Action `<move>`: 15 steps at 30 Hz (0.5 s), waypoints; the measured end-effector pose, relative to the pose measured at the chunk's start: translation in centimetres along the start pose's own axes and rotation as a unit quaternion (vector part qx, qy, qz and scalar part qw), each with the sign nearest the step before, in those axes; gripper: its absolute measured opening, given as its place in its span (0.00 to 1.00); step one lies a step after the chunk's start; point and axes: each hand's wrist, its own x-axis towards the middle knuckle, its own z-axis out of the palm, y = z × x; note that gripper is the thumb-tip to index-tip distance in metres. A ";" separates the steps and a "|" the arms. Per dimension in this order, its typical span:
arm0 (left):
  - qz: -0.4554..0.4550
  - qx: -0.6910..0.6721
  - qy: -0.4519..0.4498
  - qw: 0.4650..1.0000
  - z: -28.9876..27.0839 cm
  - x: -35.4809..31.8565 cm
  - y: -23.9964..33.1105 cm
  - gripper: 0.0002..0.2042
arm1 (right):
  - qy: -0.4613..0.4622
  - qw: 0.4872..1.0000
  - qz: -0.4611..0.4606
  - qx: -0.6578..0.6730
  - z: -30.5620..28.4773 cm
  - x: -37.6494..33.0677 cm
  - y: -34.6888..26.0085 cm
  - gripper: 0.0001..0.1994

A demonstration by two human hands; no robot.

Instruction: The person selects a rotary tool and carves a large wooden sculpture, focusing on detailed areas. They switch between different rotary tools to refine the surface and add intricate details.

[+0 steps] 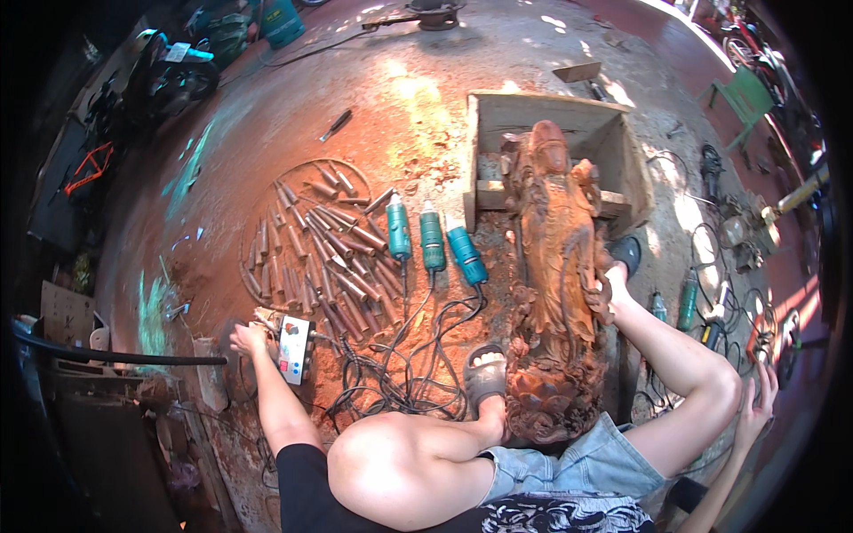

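— Where are the hands?
— The left hand [247,338] rests on a white switch box [294,349] left of the carved wooden statue [555,266]; fingers spread, gripping nothing. The right hand [762,395] lies open near a grinder [786,346].
— Stage?
— Seemingly powering a tool; next calls for lifting one of three teal rotary tools [432,235].

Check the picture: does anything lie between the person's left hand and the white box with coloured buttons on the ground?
Nothing visible does. The left hand already rests against the left edge of the white box with coloured buttons; the tangled black cables lie on its far side, to the right.
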 end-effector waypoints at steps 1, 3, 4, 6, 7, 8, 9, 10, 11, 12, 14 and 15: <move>0.049 -0.053 0.046 0.996 -0.4 1.1 0.5 0.23 | 0.038 0.997 0.048 0.051 -1.1 -1.5 3.5 0.20; 0.172 -0.097 0.126 0.972 -2.4 5.4 1.7 0.27 | 0.004 0.978 0.153 0.144 -1.4 -5.1 13.4 0.19; 0.222 -0.138 0.106 0.959 -3.3 3.1 5.7 0.26 | -0.002 0.970 0.175 0.167 -2.7 -6.8 14.9 0.19; 0.324 -0.193 0.094 0.922 -7.7 0.0 12.2 0.24 | -0.019 0.961 0.230 0.152 -5.8 -10.2 16.5 0.19; 0.421 -0.337 0.069 0.839 -10.4 -1.8 13.4 0.24 | -0.035 0.960 0.256 0.109 -7.6 -10.9 15.2 0.20; 0.466 -0.389 0.033 0.794 -12.2 -3.2 16.2 0.23 | -0.038 0.962 0.255 0.084 -7.3 -10.2 15.2 0.20; 0.474 -0.394 0.010 0.787 -14.0 -3.1 15.5 0.23 | -0.060 0.968 0.227 0.093 -3.4 -6.7 14.7 0.20; 0.484 -0.398 -0.006 0.779 -16.1 -2.8 15.3 0.23 | -0.074 0.970 0.202 0.116 -0.2 -4.2 14.9 0.20; 0.492 -0.398 -0.019 0.774 -17.9 -2.9 15.3 0.23 | -0.088 0.969 0.183 0.141 2.6 -2.9 14.8 0.20; 0.500 -0.401 -0.032 0.767 -19.3 -3.5 15.9 0.23 | -0.101 0.966 0.174 0.163 5.1 -2.1 15.3 0.20; 0.514 -0.394 -0.063 0.759 -24.2 -5.0 16.7 0.21 | -0.169 0.949 0.227 0.138 10.9 -0.2 12.0 0.23; 0.514 -0.401 -0.081 0.754 -26.0 -5.7 17.8 0.20 | -0.177 0.945 0.232 0.150 13.7 -0.6 12.8 0.24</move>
